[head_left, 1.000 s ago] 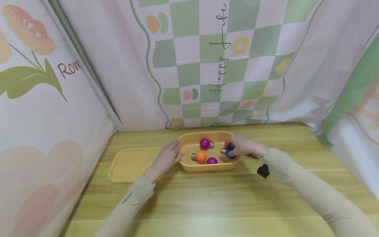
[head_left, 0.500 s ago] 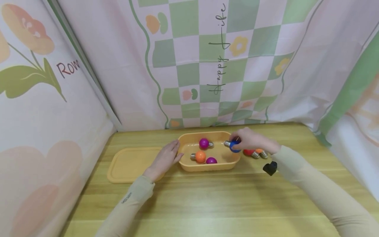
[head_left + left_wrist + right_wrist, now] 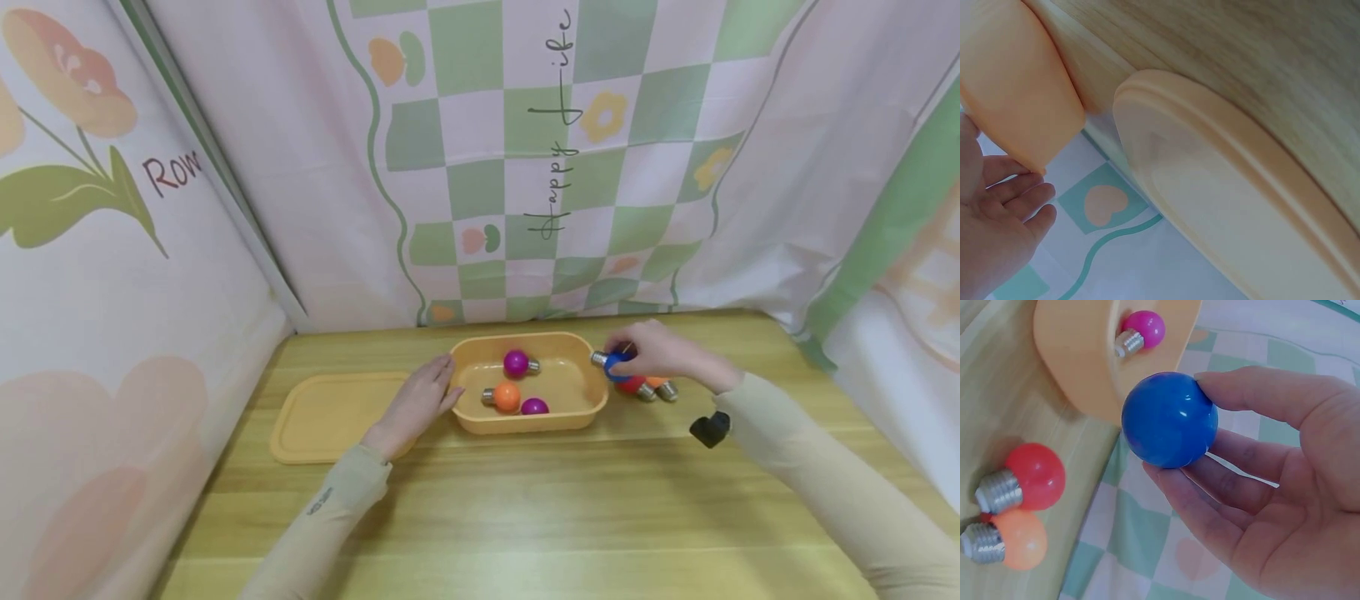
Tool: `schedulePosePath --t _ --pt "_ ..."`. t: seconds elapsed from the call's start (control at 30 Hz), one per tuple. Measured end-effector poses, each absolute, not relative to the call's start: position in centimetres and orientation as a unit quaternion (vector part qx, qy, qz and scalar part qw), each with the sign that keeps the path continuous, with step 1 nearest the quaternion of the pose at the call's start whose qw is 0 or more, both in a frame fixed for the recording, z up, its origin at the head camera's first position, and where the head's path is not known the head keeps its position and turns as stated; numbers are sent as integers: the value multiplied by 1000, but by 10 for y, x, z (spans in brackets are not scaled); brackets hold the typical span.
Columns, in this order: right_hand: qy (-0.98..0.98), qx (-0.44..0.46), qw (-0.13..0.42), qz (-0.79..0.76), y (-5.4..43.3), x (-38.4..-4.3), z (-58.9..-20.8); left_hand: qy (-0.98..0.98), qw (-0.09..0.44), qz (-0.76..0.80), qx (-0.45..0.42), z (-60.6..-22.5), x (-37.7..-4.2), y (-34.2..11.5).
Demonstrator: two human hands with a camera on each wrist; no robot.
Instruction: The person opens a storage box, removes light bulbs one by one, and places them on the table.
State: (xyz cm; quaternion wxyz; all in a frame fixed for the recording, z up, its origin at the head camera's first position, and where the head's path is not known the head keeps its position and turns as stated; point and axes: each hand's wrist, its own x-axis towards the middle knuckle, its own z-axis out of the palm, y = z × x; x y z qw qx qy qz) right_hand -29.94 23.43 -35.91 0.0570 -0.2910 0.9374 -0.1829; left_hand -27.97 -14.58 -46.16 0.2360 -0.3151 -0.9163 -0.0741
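My right hand (image 3: 656,348) pinches a blue light bulb (image 3: 1169,420) between thumb and fingers, just past the right end of a yellow plastic box (image 3: 525,423). The bulb's metal screw base points left toward the rim in the head view. Inside the box lie two purple bulbs, one at the back (image 3: 516,363) and one by the front wall (image 3: 535,407), plus an orange bulb (image 3: 507,397). My left hand (image 3: 420,398) rests at the box's left end, its fingertips touching the rim in the left wrist view, with the fingers nearly straight.
On the table right of the box, a red bulb (image 3: 1036,476) and an orange bulb (image 3: 1022,540) lie side by side. The box's flat yellow lid (image 3: 330,417) lies at the left, partly under my left forearm. A printed curtain (image 3: 480,183) hangs behind the table.
My right hand has lifted the blue bulb out of the box's right end and carried it rightward past the rim. The left hand has stayed at the box.
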Motion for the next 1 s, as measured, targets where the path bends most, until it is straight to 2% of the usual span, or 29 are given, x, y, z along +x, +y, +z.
schedulePosePath --t 0.2,0.33,0.77,1.0 --pt "938 -269 71 -205 250 -298 -364 -920 220 -90 -311 -460 -277 -145" --pt "941 -251 78 -212 261 -298 -366 -918 228 -89 -312 -461 -276 -145" --pt "950 -228 71 -200 291 -298 -377 -911 253 -84 -313 -463 -278 -146" --pt "955 -212 55 -197 307 -295 -383 -915 240 -95 -311 -463 -278 -145"
